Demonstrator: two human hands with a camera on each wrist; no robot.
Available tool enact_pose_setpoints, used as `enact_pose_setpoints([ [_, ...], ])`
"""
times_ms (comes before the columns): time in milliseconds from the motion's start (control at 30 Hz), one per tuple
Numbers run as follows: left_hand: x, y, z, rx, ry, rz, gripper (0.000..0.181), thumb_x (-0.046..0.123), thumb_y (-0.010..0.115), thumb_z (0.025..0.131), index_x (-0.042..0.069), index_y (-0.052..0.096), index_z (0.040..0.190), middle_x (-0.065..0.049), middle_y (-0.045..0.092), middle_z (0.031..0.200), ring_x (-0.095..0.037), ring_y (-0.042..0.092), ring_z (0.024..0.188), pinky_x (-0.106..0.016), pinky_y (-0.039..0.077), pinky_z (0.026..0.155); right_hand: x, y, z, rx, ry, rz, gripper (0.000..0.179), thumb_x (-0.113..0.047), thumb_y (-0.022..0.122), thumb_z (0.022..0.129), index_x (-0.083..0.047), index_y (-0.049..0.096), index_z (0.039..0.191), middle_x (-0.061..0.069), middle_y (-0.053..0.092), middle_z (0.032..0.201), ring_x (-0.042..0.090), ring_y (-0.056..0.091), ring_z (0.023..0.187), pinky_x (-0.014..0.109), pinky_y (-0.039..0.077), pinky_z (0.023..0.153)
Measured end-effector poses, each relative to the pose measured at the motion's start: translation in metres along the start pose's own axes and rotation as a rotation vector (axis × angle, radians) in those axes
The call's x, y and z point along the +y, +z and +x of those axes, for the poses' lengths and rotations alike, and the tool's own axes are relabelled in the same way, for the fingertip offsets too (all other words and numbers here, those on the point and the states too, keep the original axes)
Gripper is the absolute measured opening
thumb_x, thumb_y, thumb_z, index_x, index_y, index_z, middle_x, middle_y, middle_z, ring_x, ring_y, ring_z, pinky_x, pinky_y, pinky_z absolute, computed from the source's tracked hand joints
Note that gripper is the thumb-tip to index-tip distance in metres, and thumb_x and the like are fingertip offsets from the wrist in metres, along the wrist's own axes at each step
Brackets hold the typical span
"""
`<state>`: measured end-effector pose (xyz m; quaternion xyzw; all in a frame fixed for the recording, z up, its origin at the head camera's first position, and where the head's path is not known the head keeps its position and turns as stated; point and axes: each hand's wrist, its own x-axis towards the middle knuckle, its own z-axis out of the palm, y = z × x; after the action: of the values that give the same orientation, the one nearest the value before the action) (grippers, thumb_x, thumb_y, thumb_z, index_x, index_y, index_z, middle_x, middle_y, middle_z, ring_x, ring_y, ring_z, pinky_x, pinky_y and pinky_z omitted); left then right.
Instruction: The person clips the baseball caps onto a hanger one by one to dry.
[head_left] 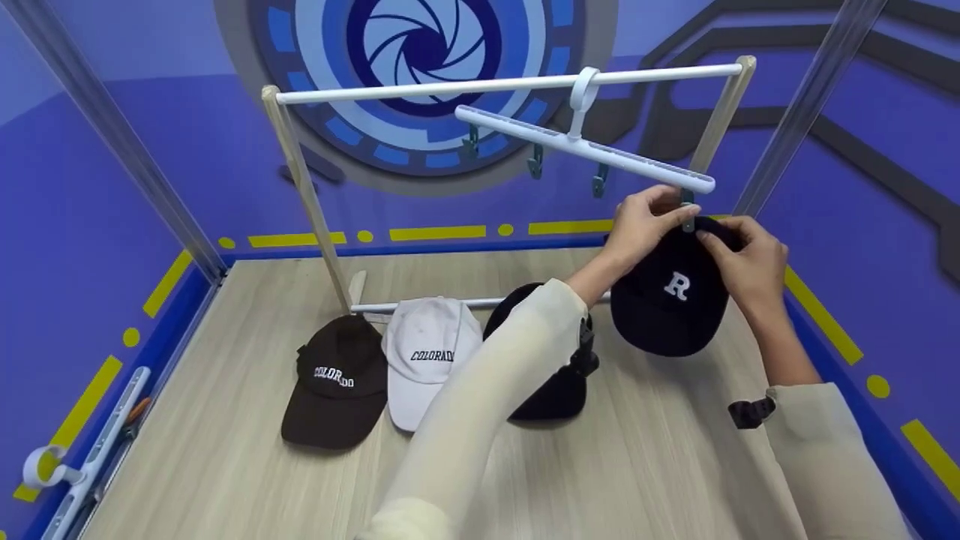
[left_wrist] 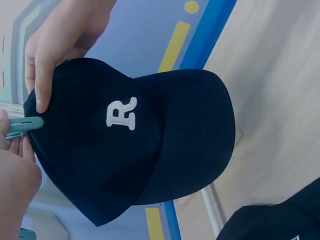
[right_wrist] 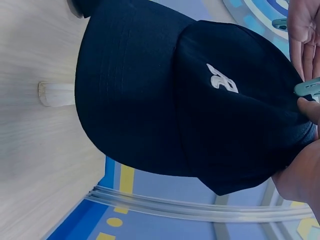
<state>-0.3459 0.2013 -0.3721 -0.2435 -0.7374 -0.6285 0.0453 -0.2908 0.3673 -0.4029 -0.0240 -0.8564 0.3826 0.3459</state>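
Observation:
A dark baseball cap (head_left: 670, 296) with a white R hangs off the table under the right end of a white clip hanger (head_left: 585, 146). A green clip (left_wrist: 25, 124) at the hanger's end bites on the cap's crown. My left hand (head_left: 639, 229) pinches this clip between thumb and fingers. At the crown's other side my right hand (head_left: 754, 262) grips the cap, its thumb on the front near the clip. In the right wrist view the cap (right_wrist: 240, 110) fills the middle, brim toward the table.
The hanger hangs tilted from a rack's white rail (head_left: 420, 90). Its other clips (head_left: 535, 161) hold nothing. On the table lie a brown cap (head_left: 337, 390), a white cap (head_left: 424, 337) and a black cap (head_left: 551, 405), partly behind my left sleeve. Another hanger (head_left: 97, 457) is at left.

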Motion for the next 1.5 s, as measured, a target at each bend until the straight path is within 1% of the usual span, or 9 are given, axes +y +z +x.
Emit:
enact_pose_setpoints([
  [167,-0.003,-0.011,-0.002,-0.095,0.031,0.085,0.042,0.022,0.073,0.096,0.009,0.065,0.135,-0.002,0.068,0.13,-0.003,0.065,0.112,-0.009,0.048,0.089,-0.003,0.0,-0.002,-0.033,0.004,-0.011,0.031,-0.028,0.077,0.092,-0.003,0.074,0.11,0.014,0.073,0.103,-0.01,0.052,0.079,0.012,0.04,0.073],
  [333,-0.01,-0.03,-0.009,-0.183,0.133,0.24,0.044,0.013,0.065,0.1,0.008,0.058,0.143,-0.004,0.062,0.141,-0.005,0.058,0.126,-0.009,0.041,0.099,-0.004,0.003,-0.007,-0.074,-0.007,-0.005,0.031,-0.029,0.076,0.093,-0.005,0.074,0.112,0.014,0.073,0.103,-0.008,0.053,0.08,0.013,0.041,0.072],
  [433,-0.015,-0.042,-0.015,-0.205,0.188,0.283,0.043,0.008,0.062,0.1,0.008,0.059,0.142,-0.004,0.062,0.141,-0.006,0.057,0.127,-0.01,0.04,0.101,-0.005,0.005,-0.008,-0.089,-0.017,-0.011,0.032,-0.03,0.075,0.094,-0.005,0.073,0.113,0.015,0.073,0.103,-0.008,0.052,0.08,0.013,0.041,0.072],
  [633,-0.026,-0.062,-0.028,-0.218,0.259,0.295,0.043,0.002,0.061,0.097,0.008,0.062,0.139,-0.004,0.063,0.139,-0.006,0.055,0.128,-0.013,0.039,0.104,-0.003,0.003,-0.01,-0.069,-0.002,-0.022,0.03,-0.027,0.073,0.095,-0.004,0.072,0.115,0.015,0.073,0.105,-0.01,0.051,0.08,0.014,0.04,0.074],
  [933,-0.045,-0.085,-0.045,-0.228,0.228,0.368,0.038,0.006,0.059,0.1,0.011,0.065,0.136,-0.003,0.063,0.139,-0.011,0.053,0.133,-0.018,0.04,0.107,0.006,0.002,-0.02,-0.072,0.044,0.0,0.034,-0.027,0.07,0.098,-0.004,0.07,0.123,0.015,0.072,0.113,-0.006,0.053,0.088,0.015,0.041,0.079],
  [1067,-0.055,-0.095,-0.055,-0.25,0.234,0.383,0.037,0.006,0.059,0.1,0.008,0.064,0.137,-0.006,0.062,0.14,-0.015,0.053,0.134,-0.022,0.04,0.108,0.01,0.005,-0.023,-0.081,0.053,-0.009,0.034,-0.025,0.069,0.099,-0.004,0.068,0.125,0.014,0.071,0.118,0.012,0.062,0.1,0.017,0.043,0.084],
  [1200,-0.063,-0.107,-0.065,-0.282,0.226,0.403,0.04,0.005,0.058,0.099,0.007,0.063,0.139,-0.009,0.059,0.143,-0.018,0.05,0.137,-0.028,0.039,0.112,0.012,0.009,-0.026,-0.094,0.053,0.005,0.032,-0.022,0.067,0.099,-0.004,0.066,0.126,0.014,0.07,0.122,0.027,0.064,0.111,0.028,0.047,0.093],
  [1400,-0.072,-0.121,-0.077,-0.324,0.243,0.45,0.041,0.01,0.058,0.1,0.009,0.061,0.14,-0.01,0.057,0.146,-0.023,0.047,0.14,-0.035,0.031,0.118,0.014,0.011,-0.03,-0.075,-0.006,0.035,0.024,-0.008,0.065,0.099,-0.001,0.065,0.122,0.013,0.072,0.116,0.029,0.065,0.108,0.05,0.047,0.104],
  [1500,-0.077,-0.127,-0.083,-0.341,0.249,0.458,0.04,0.01,0.058,0.1,0.007,0.06,0.14,-0.01,0.055,0.148,-0.026,0.045,0.142,-0.036,0.031,0.119,0.016,0.012,-0.035,-0.071,-0.019,0.024,0.024,-0.005,0.062,0.099,-0.001,0.066,0.122,0.011,0.072,0.116,0.022,0.064,0.107,0.042,0.049,0.101],
])
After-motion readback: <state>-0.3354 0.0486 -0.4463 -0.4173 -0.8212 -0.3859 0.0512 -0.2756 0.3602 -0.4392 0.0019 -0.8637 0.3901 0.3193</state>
